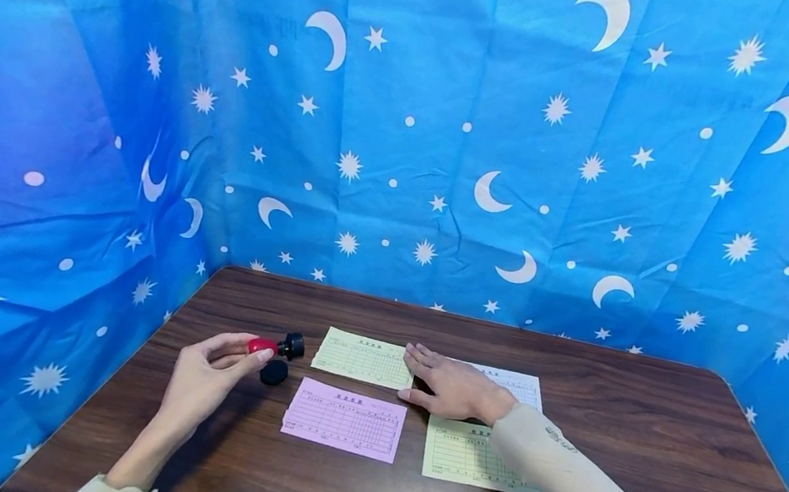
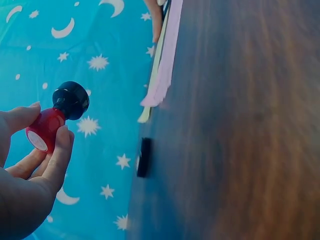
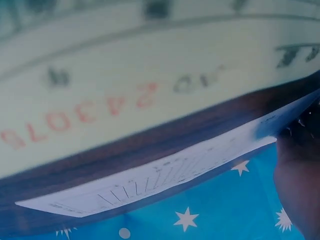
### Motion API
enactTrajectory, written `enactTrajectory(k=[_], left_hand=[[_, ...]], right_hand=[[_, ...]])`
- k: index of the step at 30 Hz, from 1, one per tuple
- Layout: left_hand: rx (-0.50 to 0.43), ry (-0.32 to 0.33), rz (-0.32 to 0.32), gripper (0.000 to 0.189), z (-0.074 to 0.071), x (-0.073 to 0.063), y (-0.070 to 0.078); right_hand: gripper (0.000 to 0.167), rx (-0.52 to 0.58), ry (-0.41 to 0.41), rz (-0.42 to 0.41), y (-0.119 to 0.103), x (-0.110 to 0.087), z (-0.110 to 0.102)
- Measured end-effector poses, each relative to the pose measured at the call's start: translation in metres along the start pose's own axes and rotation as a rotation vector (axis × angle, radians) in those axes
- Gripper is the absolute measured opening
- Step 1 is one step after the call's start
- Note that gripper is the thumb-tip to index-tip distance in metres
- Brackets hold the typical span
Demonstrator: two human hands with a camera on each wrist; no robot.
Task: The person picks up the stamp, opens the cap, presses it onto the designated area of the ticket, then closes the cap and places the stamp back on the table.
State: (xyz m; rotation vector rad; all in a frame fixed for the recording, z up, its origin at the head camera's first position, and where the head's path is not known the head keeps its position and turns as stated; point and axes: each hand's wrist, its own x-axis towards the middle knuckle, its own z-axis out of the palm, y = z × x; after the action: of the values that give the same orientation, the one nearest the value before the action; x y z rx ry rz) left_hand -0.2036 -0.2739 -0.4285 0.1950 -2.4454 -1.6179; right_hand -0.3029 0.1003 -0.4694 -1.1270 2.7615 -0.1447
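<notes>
My left hand (image 1: 197,378) pinches a stamp by its red handle (image 1: 262,347), black head pointing right, held above the table. In the left wrist view the stamp (image 2: 46,129) sits between thumb and fingers. Below it, a round black cap (image 1: 274,372) lies on the wood. My right hand (image 1: 461,388) reaches out flat, fingertips on the right edge of the back-left yellow-green slip (image 1: 359,359). Under the right palm and wrist, a white slip (image 1: 529,389) and a front yellow-green slip (image 1: 462,463) are partly hidden. A pink slip (image 1: 343,421) lies at front left.
The dark wooden table (image 1: 613,411) has a back edge against a blue curtain (image 1: 409,139) with moons and stars. More curtain hangs at left and right. Close up in the right wrist view, a slip (image 3: 110,110) bears a red printed number.
</notes>
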Motion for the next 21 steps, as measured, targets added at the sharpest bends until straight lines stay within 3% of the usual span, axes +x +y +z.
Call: enactTrajectory(k=[9,21], left_hand=[[-0.035,-0.060,0.075,0.051,0.023,0.001,0.022],[0.037,-0.106,0.189,0.044,0.059,0.011,0.041]], right_hand=[[0.085,0.034,-0.026,0.026,-0.001,-0.002,-0.002],[0.086,0.008,-0.033,0.032,0.000,-0.001,0.000]])
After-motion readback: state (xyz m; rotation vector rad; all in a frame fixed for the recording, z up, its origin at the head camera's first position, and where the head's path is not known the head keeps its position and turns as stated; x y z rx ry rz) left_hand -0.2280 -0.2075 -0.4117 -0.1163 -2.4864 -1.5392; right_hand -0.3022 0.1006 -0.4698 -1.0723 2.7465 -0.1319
